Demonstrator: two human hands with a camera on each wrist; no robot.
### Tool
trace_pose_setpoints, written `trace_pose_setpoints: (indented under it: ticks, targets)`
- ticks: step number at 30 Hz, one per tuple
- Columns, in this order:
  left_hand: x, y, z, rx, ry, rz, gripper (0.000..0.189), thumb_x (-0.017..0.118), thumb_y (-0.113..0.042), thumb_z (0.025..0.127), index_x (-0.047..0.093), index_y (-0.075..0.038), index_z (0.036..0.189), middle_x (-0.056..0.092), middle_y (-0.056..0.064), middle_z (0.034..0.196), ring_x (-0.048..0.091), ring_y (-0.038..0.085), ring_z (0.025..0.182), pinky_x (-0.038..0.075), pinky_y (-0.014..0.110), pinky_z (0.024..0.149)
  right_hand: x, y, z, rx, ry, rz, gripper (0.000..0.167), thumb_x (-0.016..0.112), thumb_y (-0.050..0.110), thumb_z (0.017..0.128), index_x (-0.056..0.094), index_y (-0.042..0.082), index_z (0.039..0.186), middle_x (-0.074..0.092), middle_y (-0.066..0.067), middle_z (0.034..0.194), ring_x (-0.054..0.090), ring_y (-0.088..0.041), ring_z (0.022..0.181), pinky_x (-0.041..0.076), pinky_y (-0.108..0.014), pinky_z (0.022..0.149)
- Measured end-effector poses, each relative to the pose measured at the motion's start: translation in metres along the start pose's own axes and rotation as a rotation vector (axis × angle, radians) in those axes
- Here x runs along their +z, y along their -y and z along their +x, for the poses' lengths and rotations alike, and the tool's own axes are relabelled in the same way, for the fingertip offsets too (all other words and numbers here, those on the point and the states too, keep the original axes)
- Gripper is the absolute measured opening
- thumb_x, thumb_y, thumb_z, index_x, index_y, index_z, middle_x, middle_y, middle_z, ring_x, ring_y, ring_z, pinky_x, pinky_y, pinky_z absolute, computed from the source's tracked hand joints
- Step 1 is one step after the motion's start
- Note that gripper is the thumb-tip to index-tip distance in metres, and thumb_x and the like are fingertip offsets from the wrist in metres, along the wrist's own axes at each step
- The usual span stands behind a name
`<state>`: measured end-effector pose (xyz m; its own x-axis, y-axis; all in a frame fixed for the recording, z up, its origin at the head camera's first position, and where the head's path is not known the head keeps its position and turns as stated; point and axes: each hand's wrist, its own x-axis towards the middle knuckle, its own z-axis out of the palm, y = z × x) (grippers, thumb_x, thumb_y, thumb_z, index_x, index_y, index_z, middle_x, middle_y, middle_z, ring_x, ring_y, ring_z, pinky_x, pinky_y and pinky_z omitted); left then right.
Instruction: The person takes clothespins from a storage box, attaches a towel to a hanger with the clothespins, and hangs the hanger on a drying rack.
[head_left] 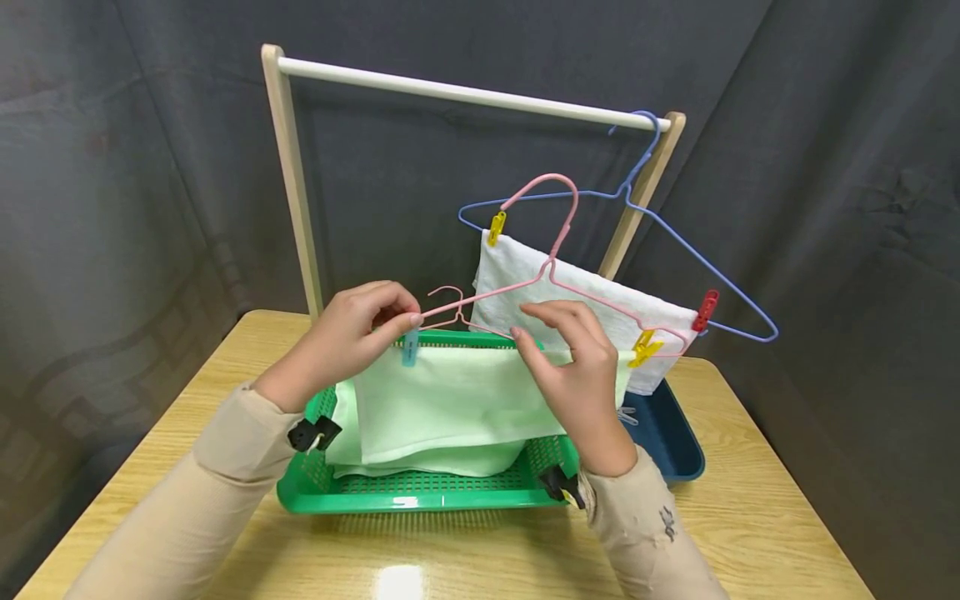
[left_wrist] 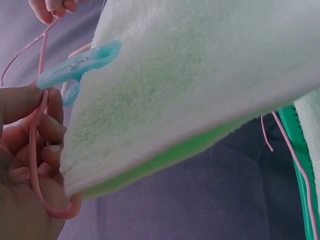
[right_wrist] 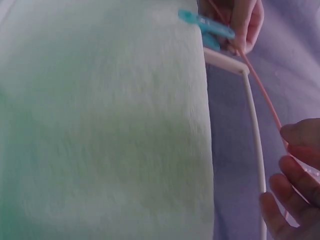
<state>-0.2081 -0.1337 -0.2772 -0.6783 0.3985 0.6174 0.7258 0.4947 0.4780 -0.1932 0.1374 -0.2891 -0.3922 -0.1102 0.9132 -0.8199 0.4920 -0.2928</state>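
My left hand grips the left end of a pink hanger, thumb and fingers around the wire. A pale green towel hangs from this hanger over the basket. Beside my left fingers, a light blue clothespin clips the towel's left edge. A yellow clothespin is at its right end. My right hand is in front of the hanger's middle, its fingers apart and loosely bent. In the right wrist view its thumb lies right at the pink wire.
A green basket under the towel holds more green cloth and another pink hanger. On the rack's white rod, a blue hanger carries a white towel with yellow and red clothespins. A dark blue tray stands right.
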Motion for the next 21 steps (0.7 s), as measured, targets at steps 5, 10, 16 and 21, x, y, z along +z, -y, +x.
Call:
trace_pose_setpoints:
  ticks: [5, 10, 16, 21]
  targets:
    - [-0.003, 0.001, -0.001, 0.003, 0.002, 0.018, 0.004, 0.069, -0.009, 0.098, 0.069, -0.007, 0.094, 0.061, -0.001, 0.085, 0.05, 0.013, 0.074, 0.043, 0.026, 0.065, -0.006, -0.004, 0.004, -0.008, -0.095, -0.042, 0.027, 0.081, -0.007, 0.08, 0.076, 0.001, 0.105, 0.067, -0.016, 0.101, 0.062, -0.033, 0.1, 0.045, -0.029, 0.092]
    - [-0.004, 0.002, -0.002, 0.001, 0.009, 0.023, 0.005, 0.069, -0.009, 0.097, 0.069, -0.007, 0.093, 0.06, -0.001, 0.083, 0.05, 0.014, 0.073, 0.042, 0.026, 0.065, -0.013, -0.01, 0.007, -0.011, -0.154, -0.087, 0.025, 0.079, -0.007, 0.081, 0.076, 0.001, 0.106, 0.065, -0.018, 0.102, 0.059, -0.036, 0.102, 0.043, -0.03, 0.094]
    - [-0.006, 0.002, -0.002, 0.001, 0.009, 0.023, 0.004, 0.07, -0.007, 0.096, 0.068, -0.008, 0.093, 0.059, -0.001, 0.082, 0.049, 0.014, 0.072, 0.041, 0.026, 0.065, -0.02, -0.017, 0.01, 0.016, -0.167, -0.121, 0.023, 0.078, -0.006, 0.084, 0.076, 0.0, 0.106, 0.064, -0.02, 0.101, 0.059, -0.036, 0.102, 0.044, -0.029, 0.094]
    - [-0.007, 0.002, -0.004, 0.005, 0.005, 0.013, 0.005, 0.07, -0.005, 0.096, 0.068, -0.009, 0.093, 0.059, -0.002, 0.082, 0.048, 0.013, 0.072, 0.04, 0.026, 0.065, -0.026, -0.022, 0.01, 0.055, -0.173, -0.144, 0.02, 0.077, -0.006, 0.085, 0.075, -0.002, 0.104, 0.064, -0.021, 0.098, 0.061, -0.033, 0.095, 0.047, -0.023, 0.091]
